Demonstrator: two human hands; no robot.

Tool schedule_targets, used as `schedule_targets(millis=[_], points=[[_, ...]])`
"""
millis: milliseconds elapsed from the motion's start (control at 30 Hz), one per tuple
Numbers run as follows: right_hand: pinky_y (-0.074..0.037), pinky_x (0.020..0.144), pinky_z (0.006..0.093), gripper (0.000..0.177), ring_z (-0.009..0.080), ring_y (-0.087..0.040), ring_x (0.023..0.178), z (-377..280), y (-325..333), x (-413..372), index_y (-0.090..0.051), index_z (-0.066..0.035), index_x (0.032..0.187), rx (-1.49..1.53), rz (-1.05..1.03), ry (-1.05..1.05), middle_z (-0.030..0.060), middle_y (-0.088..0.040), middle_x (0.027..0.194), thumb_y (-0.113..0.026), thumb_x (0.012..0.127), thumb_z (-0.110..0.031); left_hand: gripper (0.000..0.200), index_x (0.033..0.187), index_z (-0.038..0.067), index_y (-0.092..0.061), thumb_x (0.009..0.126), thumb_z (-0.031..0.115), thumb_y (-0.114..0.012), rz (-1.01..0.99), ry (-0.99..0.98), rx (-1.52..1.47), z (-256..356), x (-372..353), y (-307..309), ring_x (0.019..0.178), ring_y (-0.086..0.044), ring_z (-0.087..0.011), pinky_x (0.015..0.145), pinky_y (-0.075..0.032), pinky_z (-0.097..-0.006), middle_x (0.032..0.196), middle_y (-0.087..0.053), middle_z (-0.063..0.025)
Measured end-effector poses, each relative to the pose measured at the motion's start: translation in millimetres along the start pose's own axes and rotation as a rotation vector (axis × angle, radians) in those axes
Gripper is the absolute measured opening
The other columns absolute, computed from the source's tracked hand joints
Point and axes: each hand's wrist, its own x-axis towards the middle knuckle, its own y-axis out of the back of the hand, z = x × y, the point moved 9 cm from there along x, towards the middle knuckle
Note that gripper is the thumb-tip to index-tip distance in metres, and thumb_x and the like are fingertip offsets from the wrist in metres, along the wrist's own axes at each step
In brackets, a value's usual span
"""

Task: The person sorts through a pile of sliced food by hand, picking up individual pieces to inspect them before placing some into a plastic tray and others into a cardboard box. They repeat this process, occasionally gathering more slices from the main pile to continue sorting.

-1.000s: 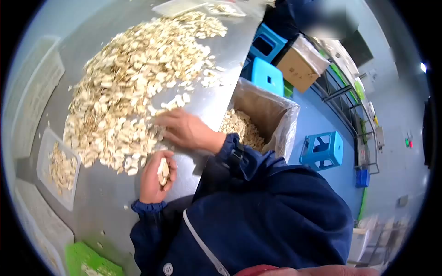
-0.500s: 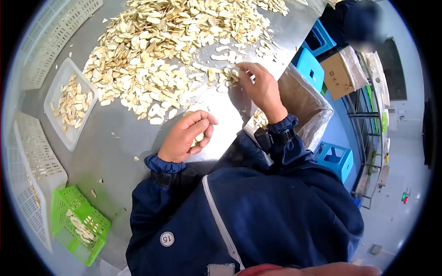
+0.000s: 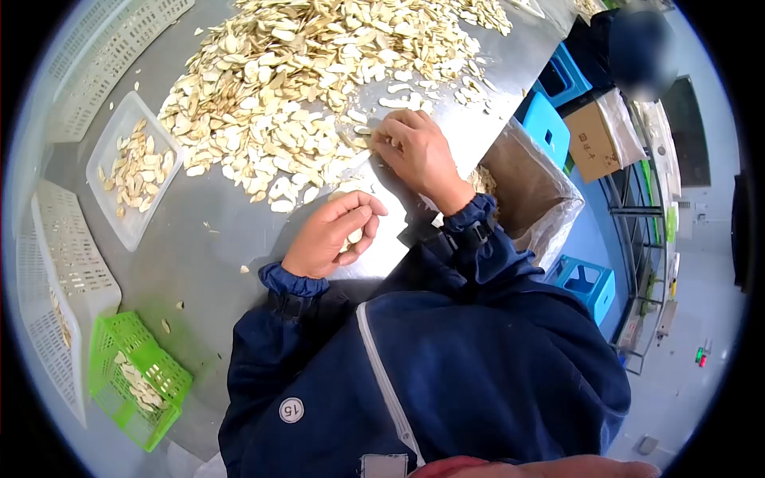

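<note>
- Surface [image 3: 215,239]: pile of pale slices [image 3: 303,72] fills the upper centre.
- Right hand [image 3: 414,151], fingers curled, grip unclear, has slid leftward onto the pile's lower edge.
- Left hand [image 3: 331,231] stays cupped round loose slices [image 3: 351,237]; collecting continues.

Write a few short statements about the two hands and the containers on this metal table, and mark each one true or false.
1. The left hand is curled around a few pale dried slices. True.
2. The green plastic basket holds some slices. True.
3. The right hand rests inside that basket. False: it touches the edge of the large heap of slices on the grey metal table.
4. The clear rectangular plastic tray is empty. False: slices lie in it.
</note>
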Motion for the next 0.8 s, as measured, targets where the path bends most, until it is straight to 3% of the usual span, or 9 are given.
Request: schedule_targets(millis=[133,233,400,800], points=[[-0.056,0.085,0.0410,0.014,0.0322,-0.067,0.098,6.2,6.1,-14.7,-0.080,-0.010,0.105,0.146,-0.062,0.001,0.0104,-0.074,0.102,-0.076,0.092,-0.015,0.021,0.120,0.002,-0.062,0.114,0.016,-0.049,-0.002,-0.002,0.016,-0.6,0.4,0.0,0.064,-0.050,-0.0061,0.045,-0.034,-0.0180,0.090,-0.058,-0.0025],[-0.056,0.085,0.0407,0.017,0.0315,-0.068,0.097,24.1,17.4,-13.8,-0.081,-0.010,0.108,0.031,-0.060,-0.176,0.0108,-0.075,0.100,-0.076,0.093,-0.016,0.021,0.121,0.002,-0.062,0.114,0.016,-0.048,-0.005,-0.003,0.018,-1.2,0.6,-0.7,0.065,-0.050,-0.0060,0.045,-0.034,-0.0180,0.090,-0.058,-0.0023],[-0.056,0.088,0.0444,0.020,0.0353,-0.067,0.099,-12.0,0.8,0.3,-0.079,-0.011,0.109,0.062,-0.031,0.070,0.0115,-0.071,0.103,-0.076,0.092,-0.020,0.021,0.120,0.001,-0.062,0.114,0.016,-0.048,0.002,-0.006,0.020,-1.2,0.0,0.1,0.065,-0.051,-0.0058,0.045,-0.034,-0.0179,0.089,-0.058,-0.0023],[-0.055,0.088,0.0439,0.014,0.0343,-0.067,0.098,-25.1,-9.7,11.3,-0.077,-0.009,0.099,-0.042,-0.103,0.115,0.0104,-0.073,0.102,-0.075,0.090,-0.020,0.024,0.122,-0.002,-0.062,0.113,0.015,-0.049,-0.023,-0.036,0.044,2.0,1.4,-3.9,0.062,-0.049,-0.0060,0.044,-0.032,-0.0190,0.089,-0.058,-0.0035]])
